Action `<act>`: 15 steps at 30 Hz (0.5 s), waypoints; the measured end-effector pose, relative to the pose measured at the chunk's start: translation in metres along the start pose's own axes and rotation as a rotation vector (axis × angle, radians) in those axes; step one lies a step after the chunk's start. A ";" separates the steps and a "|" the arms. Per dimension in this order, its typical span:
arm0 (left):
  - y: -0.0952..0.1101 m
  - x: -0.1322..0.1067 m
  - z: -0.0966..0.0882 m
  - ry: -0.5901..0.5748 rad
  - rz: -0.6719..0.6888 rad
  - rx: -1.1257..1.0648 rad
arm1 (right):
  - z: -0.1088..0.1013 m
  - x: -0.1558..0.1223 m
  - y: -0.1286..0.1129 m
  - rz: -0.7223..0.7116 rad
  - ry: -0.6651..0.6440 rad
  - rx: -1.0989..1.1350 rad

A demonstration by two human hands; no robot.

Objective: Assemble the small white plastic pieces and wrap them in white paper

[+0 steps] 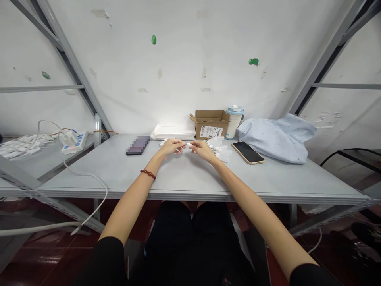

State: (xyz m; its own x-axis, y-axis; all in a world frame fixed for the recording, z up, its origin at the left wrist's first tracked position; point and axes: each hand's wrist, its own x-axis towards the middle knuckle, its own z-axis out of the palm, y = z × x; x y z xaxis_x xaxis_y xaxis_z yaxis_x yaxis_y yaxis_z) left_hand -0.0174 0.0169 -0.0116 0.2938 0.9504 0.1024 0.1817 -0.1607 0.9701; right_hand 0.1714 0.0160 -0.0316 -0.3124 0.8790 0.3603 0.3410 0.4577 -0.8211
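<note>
Both my arms reach out over a grey table [125, 174]. My left hand [171, 146] and my right hand [201, 149] meet near the table's far middle, fingers pinched together on a small white piece [188, 145] held between them. A red bead bracelet [148, 173] sits on my left wrist. Just right of my right hand lies a heap of small white parts in clear wrapping [219, 148]. What the white piece is stays too small to name.
A dark phone [137, 145] lies left of my hands, and another phone [248, 152] lies right. Behind them are white trays [172, 132], an open cardboard box [210, 124], a lidded cup [234, 121] and light blue cloth [275, 137]. A power strip [73, 142] with cables sits on the left shelf.
</note>
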 end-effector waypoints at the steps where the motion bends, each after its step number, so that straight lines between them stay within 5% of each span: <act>1: 0.001 0.000 0.000 -0.001 -0.002 -0.008 | 0.000 0.000 0.000 0.004 0.007 0.000; 15: 0.001 0.001 -0.001 -0.027 -0.004 -0.024 | 0.000 0.000 0.001 0.001 0.000 -0.002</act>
State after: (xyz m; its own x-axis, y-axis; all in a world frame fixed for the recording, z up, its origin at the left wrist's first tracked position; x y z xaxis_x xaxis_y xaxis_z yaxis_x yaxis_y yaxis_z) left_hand -0.0176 0.0174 -0.0102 0.3184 0.9434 0.0926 0.1607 -0.1499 0.9755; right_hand 0.1720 0.0163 -0.0318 -0.3122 0.8792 0.3598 0.3432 0.4576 -0.8203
